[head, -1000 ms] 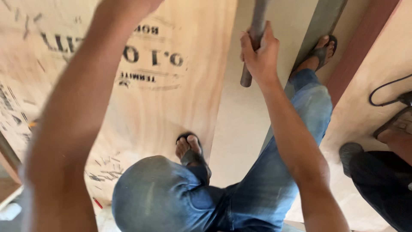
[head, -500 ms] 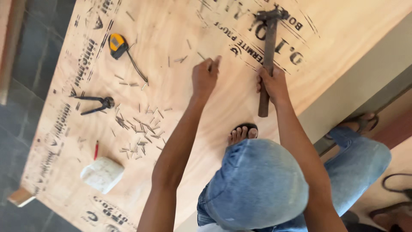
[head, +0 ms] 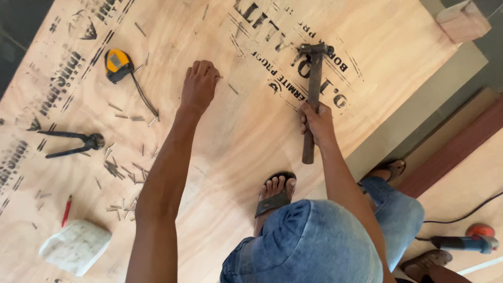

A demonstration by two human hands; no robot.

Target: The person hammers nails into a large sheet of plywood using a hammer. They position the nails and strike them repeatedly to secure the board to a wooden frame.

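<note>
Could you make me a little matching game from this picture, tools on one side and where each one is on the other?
Things:
1. hammer
2. tape measure
3. pincers
4. red pencil

Places:
A. beside the pale stone block
B. gripped in the right hand
C. on the plywood sheet, up-left of the left hand
D. near the scattered nails, at the sheet's left

Pairs: 1-B, 2-C, 3-D, 4-A
</note>
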